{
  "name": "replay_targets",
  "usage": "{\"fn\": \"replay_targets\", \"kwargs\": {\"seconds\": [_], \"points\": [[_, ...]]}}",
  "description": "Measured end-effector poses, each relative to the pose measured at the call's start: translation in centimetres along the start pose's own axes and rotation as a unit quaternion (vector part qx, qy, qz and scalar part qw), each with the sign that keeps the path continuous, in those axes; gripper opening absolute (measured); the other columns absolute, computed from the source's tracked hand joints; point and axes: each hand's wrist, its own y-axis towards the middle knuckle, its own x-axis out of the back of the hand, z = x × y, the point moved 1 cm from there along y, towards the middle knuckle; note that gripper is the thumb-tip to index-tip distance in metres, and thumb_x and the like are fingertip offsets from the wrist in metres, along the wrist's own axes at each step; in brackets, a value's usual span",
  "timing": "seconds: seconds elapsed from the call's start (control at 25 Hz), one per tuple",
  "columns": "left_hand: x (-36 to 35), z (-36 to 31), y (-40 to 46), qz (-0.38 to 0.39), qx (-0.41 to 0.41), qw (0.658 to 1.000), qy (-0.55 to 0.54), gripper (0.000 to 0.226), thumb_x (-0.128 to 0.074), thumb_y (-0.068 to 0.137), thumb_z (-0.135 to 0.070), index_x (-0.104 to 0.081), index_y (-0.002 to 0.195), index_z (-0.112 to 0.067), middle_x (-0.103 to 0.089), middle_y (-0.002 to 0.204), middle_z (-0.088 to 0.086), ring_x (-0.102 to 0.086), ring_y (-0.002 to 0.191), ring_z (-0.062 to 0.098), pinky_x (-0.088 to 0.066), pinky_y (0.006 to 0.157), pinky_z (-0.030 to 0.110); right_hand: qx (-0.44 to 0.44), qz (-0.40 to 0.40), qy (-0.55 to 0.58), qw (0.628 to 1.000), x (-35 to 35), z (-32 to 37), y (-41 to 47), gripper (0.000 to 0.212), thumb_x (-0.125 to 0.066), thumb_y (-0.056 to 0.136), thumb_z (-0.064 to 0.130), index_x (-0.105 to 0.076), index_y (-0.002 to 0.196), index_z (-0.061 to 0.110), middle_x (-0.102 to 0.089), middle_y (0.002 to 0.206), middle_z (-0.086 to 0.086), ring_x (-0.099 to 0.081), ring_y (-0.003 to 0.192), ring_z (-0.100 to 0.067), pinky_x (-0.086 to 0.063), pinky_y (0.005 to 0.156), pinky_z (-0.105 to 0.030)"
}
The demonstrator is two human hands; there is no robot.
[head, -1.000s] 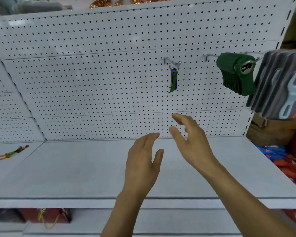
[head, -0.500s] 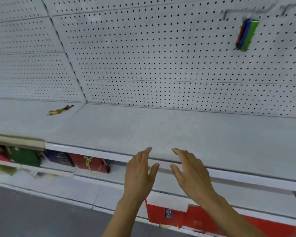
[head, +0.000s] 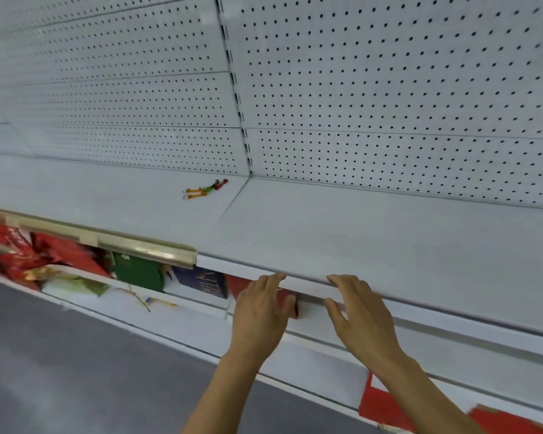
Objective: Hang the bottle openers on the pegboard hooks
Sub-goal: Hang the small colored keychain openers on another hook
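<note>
Both hands are empty with fingers spread: the left hand (head: 259, 311) and right hand (head: 362, 321) hover at the shelf (head: 373, 239) edge, lower than a second ago. The view has swung left, so the hook with hung openers has left the frame. Farther back, loose openers (head: 205, 189) lie on the shelf by the pegboard (head: 389, 89) seam, now nearer centre; likely the next pick-up.

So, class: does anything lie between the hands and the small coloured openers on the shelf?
Nothing visible does. Bare shelf separates the left hand and right hand from the openers.
</note>
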Motion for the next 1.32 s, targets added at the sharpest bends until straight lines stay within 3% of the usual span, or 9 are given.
{"fn": "replay_targets", "kwargs": {"seconds": [0.28,0.44,0.56,0.84,1.04,1.16,1.32], "points": [[5.5,12.3,4.3,0.012,0.050,0.998,-0.030,0.034,-0.055,0.095,-0.035,-0.057,0.126,-0.024,-0.062,0.119,-0.006,-0.059,0.105,0.014,-0.048,0.092,0.033,0.010,0.036,0.022,0.999,-7.8,8.9,7.8,0.029,-0.050,0.096,0.031,-0.053,0.125,0.026,-0.053,0.125,0.012,-0.051,0.114,-0.010,-0.040,0.087,-0.024],[7.3,17.0,8.3,0.007,0.102,0.990,-0.092,0.033,-0.054,0.096,-0.033,-0.056,0.127,-0.025,-0.059,0.125,-0.008,-0.056,0.099,0.004,-0.044,0.087,0.018,0.045,0.065,0.020,0.997,-10.9,11.7,13.9,0.024,-0.050,0.096,0.030,-0.056,0.119,0.027,-0.053,0.122,0.014,-0.052,0.110,-0.010,-0.043,0.083,-0.025],[8.1,20.2,12.1,0.005,0.138,0.983,-0.122,0.033,-0.054,0.096,-0.032,-0.055,0.128,-0.024,-0.060,0.126,-0.007,-0.055,0.113,0.008,-0.044,0.093,0.021,0.067,0.084,0.027,0.994,-13.2,13.5,20.0,0.024,-0.048,0.097,0.028,-0.057,0.119,0.024,-0.054,0.123,0.011,-0.051,0.114,-0.012,-0.046,0.087,-0.032],[8.0,28.2,24.2,0.004,0.178,0.979,-0.102,0.036,-0.053,0.097,-0.026,-0.052,0.132,-0.018,-0.058,0.129,-0.001,-0.056,0.114,0.015,-0.045,0.095,0.027,0.094,0.094,0.009,0.991,-18.3,17.7,35.9,0.024,-0.047,0.098,0.027,-0.061,0.117,0.023,-0.057,0.124,0.005,-0.050,0.112,-0.018,-0.045,0.085,-0.035],[5.2,32.4,31.1,0.029,0.126,0.991,-0.017,0.042,-0.052,0.097,-0.027,-0.049,0.137,-0.015,-0.053,0.128,0.007,-0.051,0.115,0.026,-0.047,0.090,0.040,0.107,0.118,-0.072,0.985,-22.4,18.8,44.0,0.026,-0.045,0.098,0.027,-0.062,0.117,0.023,-0.058,0.117,-0.001,-0.049,0.110,-0.023,-0.038,0.086,-0.036],[4.3,33.9,32.8,0.036,0.068,0.995,0.071,0.026,-0.056,0.093,-0.027,-0.064,0.114,-0.016,-0.055,0.109,0.005,-0.052,0.101,0.026,-0.045,0.079,0.037,0.123,0.149,-0.144,0.971,-24.6,19.2,46.5,0.029,-0.045,0.098,0.031,-0.060,0.121,0.024,-0.057,0.119,-0.002,-0.046,0.115,-0.023,-0.035,0.089,-0.035],[4.0,34.9,33.3,0.007,0.024,0.997,0.077,0.011,-0.062,0.088,-0.018,-0.069,0.085,-0.011,-0.056,0.088,0.005,-0.052,0.083,0.024,-0.042,0.061,0.032,0.121,0.181,-0.184,0.958,-25.8,19.4,47.8,0.026,-0.051,0.094,0.028,-0.065,0.114,0.021,-0.058,0.114,-0.002,-0.047,0.112,-0.023,-0.034,0.085,-0.032]]}}
